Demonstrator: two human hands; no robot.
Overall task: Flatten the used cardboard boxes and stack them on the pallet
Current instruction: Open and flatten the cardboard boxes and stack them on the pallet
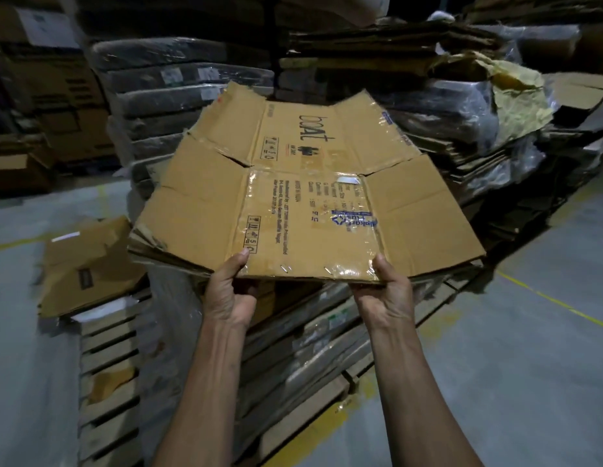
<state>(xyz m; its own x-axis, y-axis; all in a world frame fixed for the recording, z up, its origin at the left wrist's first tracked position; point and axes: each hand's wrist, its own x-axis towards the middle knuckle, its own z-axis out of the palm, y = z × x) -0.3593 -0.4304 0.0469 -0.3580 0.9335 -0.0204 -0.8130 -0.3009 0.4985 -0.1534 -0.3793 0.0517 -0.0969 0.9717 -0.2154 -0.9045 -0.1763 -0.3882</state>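
Cardboard box [313, 197], flattened, gripped at its near edge by left hand [231, 291] and right hand [384, 291], wants lowering level, squared to the stack [293, 332] beneath.

Flattened box [310, 193] hides both hands' fingers and much of the pallet [108, 365].

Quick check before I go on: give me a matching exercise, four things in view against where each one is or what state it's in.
Things:
1. Flattened brown cardboard box printed "boat"
2. Crumpled brown cardboard box
3. Slatted wooden pallet
4. Yellow painted floor line

Places or states:
A. On the grey floor, far right
B. Gripped at its near edge by left hand and right hand
C. Low on the left, under the crumpled box
D. Lying unflattened at left

Pairs: 1-B, 2-D, 3-C, 4-A
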